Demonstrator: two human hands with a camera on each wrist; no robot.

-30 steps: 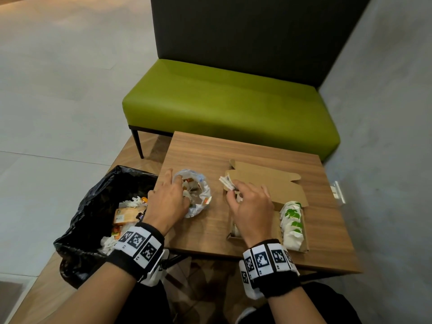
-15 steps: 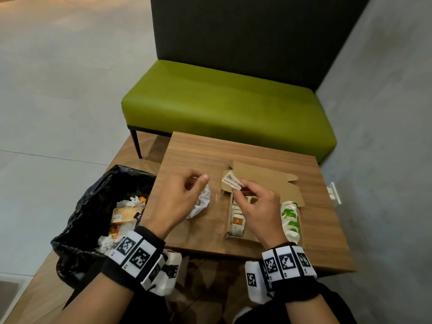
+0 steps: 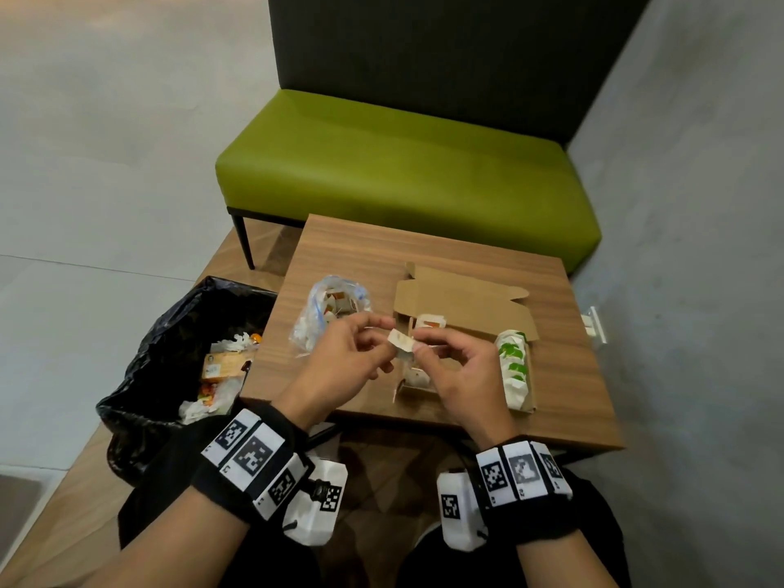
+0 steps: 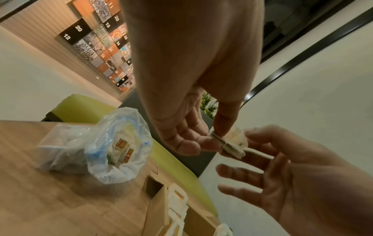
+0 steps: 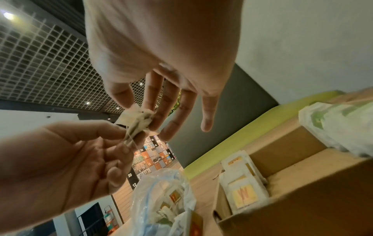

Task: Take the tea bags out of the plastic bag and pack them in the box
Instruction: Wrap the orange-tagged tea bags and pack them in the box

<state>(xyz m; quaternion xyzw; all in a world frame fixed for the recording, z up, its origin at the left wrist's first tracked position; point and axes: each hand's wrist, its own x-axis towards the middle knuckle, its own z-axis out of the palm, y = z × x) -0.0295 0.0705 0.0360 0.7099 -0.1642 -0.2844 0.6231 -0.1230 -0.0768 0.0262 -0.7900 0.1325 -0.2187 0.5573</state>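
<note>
Both hands meet above the wooden table (image 3: 568, 401) and pinch one white tea bag (image 3: 401, 343) between them. My left hand (image 3: 382, 333) holds its left end with thumb and forefinger (image 4: 223, 126), the string under them. My right hand (image 3: 422, 346) pinches the other end (image 5: 139, 119), its other fingers spread. The clear plastic bag (image 3: 329, 318) lies open on the table to the left, more tea bags (image 4: 121, 148) inside. The open cardboard box (image 3: 466, 307) sits right of it, with orange-labelled tea bags (image 5: 242, 190) in one row and green-labelled ones (image 3: 515, 367) in another.
A black bin bag (image 3: 169, 362) full of rubbish stands against the table's left side. A green bench (image 3: 403, 171) lies beyond the far edge, and a grey wall (image 3: 687, 248) runs along the right. The box lid flap (image 3: 466, 290) lies open toward the bench.
My left hand let go of the plastic bag and moved right to join the right hand on the tea bag. The bag has sprung open.
</note>
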